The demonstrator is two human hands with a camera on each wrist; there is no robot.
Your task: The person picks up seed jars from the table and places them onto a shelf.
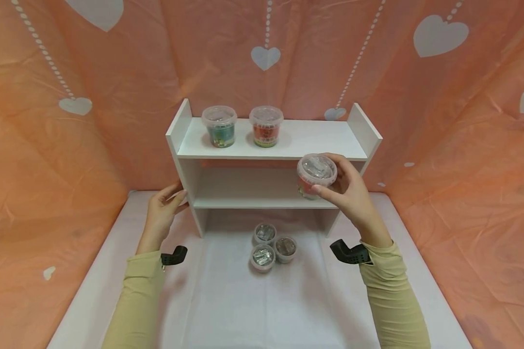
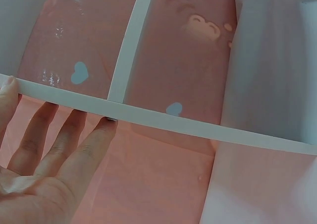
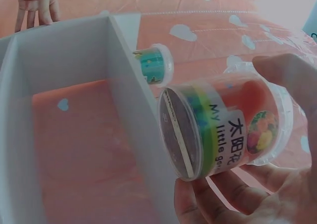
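Note:
My right hand (image 1: 355,196) holds a clear lidded plastic tub (image 1: 316,169) between thumb and fingers, in front of the shelf's right side. In the right wrist view the tub (image 3: 225,130) is tilted, its base toward the shelf. Its label is red and green, with flower pictures and "My little" lettering. My left hand (image 1: 162,211) touches the left side panel of the white shelf unit (image 1: 244,188). In the left wrist view its fingers (image 2: 81,159) are extended, tips at the panel, with the thumb at the panel's edge.
A green-labelled tub (image 1: 220,128) and a red-labelled tub (image 1: 266,128) stand on the left and middle of the top shelf. Three lidded tubs (image 1: 263,257) cluster on the white cloth (image 1: 262,310) before the unit. Orange heart-patterned fabric (image 1: 218,58) surrounds the table.

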